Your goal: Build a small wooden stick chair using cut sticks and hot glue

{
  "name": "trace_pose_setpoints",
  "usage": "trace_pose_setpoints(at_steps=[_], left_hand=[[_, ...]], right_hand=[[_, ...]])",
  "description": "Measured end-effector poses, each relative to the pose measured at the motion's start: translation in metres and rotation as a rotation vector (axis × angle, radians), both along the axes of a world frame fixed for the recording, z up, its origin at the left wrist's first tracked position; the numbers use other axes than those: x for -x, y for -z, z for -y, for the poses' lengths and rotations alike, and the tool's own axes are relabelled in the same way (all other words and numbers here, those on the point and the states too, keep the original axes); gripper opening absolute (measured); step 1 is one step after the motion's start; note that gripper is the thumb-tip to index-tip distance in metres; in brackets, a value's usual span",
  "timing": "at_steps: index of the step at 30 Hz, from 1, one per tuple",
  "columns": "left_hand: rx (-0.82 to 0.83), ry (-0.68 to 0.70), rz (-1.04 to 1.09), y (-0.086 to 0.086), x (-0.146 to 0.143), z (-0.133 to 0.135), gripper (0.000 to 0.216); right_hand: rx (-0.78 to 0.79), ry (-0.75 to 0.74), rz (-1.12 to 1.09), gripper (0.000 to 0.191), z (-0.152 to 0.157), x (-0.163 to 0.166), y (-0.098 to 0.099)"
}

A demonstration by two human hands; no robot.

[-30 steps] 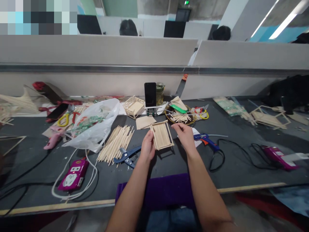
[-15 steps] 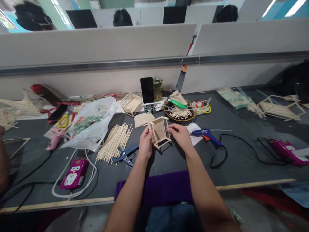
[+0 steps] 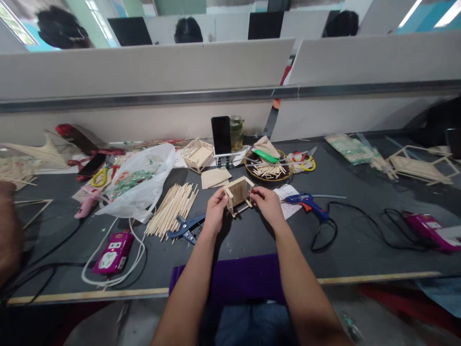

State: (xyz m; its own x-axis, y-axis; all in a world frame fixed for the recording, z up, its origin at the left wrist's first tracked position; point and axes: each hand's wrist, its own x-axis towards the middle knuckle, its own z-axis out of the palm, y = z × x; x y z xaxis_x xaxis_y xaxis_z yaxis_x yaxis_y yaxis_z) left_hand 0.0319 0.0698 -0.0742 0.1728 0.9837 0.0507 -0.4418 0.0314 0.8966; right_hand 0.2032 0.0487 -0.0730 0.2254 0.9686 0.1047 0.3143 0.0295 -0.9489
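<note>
A small frame model made of wooden sticks [image 3: 238,193] is held upright above the dark table [image 3: 360,240] between both hands. My left hand [image 3: 215,209] pinches its left side. My right hand [image 3: 265,203] pinches its right side. A loose bundle of wooden sticks [image 3: 173,207] lies to the left of my left hand, with blue cutters [image 3: 188,227] beside it. A blue glue gun [image 3: 309,203] lies just right of my right hand, its black cable looping toward me.
A phone [image 3: 221,134] stands propped behind the model, next to a glass jar [image 3: 236,132]. Nearby are a bowl of stick offcuts [image 3: 268,168], a plastic bag [image 3: 143,179], a purple power strip [image 3: 110,252], and another stick model [image 3: 196,154]. Someone's arm [image 3: 9,235] shows at left.
The stick model went from lying flat and tilted in my hands to standing upright, turned edge-up. Both hands drew closer around it.
</note>
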Motion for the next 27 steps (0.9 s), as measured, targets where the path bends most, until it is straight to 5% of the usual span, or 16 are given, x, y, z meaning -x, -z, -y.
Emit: trace_pose_setpoints(at_steps=[4, 9, 16, 21, 27], left_hand=[[-0.021, -0.014, -0.013, 0.000, 0.001, -0.001, 0.033], [-0.030, -0.046, -0.093, -0.002, 0.005, -0.002, 0.028], [-0.028, -0.040, -0.225, -0.009, 0.010, -0.002, 0.026], [-0.022, -0.019, -0.226, -0.009, 0.013, -0.002, 0.025], [0.006, -0.031, -0.226, -0.015, 0.017, -0.001, 0.024]], right_hand=[[0.023, -0.028, 0.027, 0.026, 0.007, -0.006, -0.008], [-0.047, 0.179, 0.303, 0.023, 0.003, -0.043, -0.028], [0.019, 0.117, 0.914, 0.018, -0.067, -0.097, -0.064], [0.025, -0.087, 1.059, 0.018, -0.110, -0.087, -0.057], [0.039, -0.158, 1.089, 0.019, -0.122, -0.073, -0.038]])
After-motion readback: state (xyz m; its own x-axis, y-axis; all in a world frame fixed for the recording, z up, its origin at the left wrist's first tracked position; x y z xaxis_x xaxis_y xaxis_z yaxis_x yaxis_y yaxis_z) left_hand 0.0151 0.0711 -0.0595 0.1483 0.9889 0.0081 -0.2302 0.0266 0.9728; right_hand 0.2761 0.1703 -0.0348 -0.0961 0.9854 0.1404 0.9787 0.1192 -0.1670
